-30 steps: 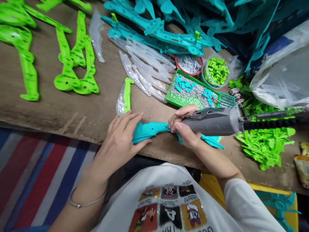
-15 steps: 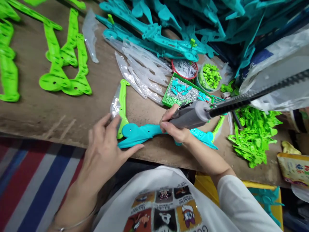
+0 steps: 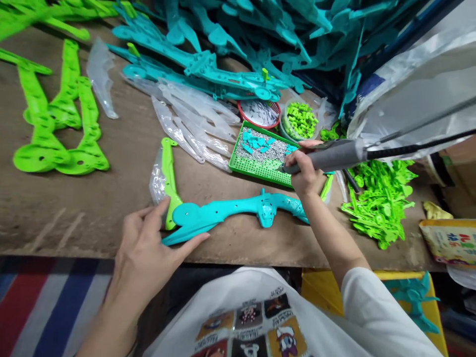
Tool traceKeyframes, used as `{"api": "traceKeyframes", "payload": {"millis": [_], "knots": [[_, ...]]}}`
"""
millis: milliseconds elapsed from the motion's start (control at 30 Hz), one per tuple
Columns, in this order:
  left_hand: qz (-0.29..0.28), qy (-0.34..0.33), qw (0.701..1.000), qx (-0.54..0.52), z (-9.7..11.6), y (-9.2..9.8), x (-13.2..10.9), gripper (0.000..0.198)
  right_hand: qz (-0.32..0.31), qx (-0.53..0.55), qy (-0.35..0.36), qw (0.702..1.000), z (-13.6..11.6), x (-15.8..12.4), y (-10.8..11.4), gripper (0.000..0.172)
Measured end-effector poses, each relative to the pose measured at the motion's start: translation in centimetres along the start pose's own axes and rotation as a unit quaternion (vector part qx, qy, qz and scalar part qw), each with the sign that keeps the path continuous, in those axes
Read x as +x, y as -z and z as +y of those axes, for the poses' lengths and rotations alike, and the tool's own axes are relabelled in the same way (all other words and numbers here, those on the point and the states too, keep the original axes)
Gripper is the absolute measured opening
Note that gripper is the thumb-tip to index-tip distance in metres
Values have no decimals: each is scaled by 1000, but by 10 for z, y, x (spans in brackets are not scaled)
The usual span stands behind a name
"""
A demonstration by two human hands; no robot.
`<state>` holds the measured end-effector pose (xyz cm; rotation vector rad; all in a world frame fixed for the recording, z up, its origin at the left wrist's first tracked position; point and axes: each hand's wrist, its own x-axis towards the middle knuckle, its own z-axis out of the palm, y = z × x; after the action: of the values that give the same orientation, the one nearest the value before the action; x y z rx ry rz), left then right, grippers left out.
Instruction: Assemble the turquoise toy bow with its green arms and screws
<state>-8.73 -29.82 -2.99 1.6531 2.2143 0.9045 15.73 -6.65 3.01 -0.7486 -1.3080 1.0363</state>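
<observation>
A long, curved turquoise plastic body [image 3: 223,210] lay crosswise on the brown worktable [image 3: 126,158], near its front edge; the left hand [image 3: 143,253] was open around the body's left end, thumb lying along the near side and fingers spread on the far side, though whether it pressed on the plastic could not be told; its fingertips were beside a slim lime-green plastic arm [image 3: 170,173], which ran away from the body's left end and had a clear, curved plastic blade [image 3: 158,181] along its left side; the right hand [image 3: 307,168] was closed around a grey, cylindrical hand tool [image 3: 336,154] with a black cord at its rear, and the tool's tip pointed left over a rectangular green perforated tray [image 3: 256,170], well apart from the body; the tray held small silvery metal bits [image 3: 273,154] and little turquoise plastic pieces [image 3: 255,142]; just behind it stood a round red plastic basket [image 3: 250,120] and a round clear tub of small lime-green pieces [image 3: 301,119]; more clear plastic blades [image 3: 197,124] lay to the left of the tray, and a tangled lime-green plastic heap [image 3: 379,208] lay to the right.
</observation>
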Motion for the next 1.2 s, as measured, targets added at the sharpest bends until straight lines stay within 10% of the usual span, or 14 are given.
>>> {"api": "traceKeyframes", "payload": {"millis": [600, 833, 1000, 1200], "knots": [[53, -27, 998, 6, -20, -6, -17, 108, -14, -58, -29, 998, 39, 8, 0, 31], [41, -13, 997, -60, -29, -8, -23, 96, 6, -44, -8, 999, 5, 2, -18, 30], [53, -22, 994, -96, -43, -12, -30, 75, -121, 69, -29, 990, -36, -43, -56, 24], [43, -36, 991, -124, -47, -11, -33, 59, -225, 26, -130, 965, -25, -84, -80, 37]]}}
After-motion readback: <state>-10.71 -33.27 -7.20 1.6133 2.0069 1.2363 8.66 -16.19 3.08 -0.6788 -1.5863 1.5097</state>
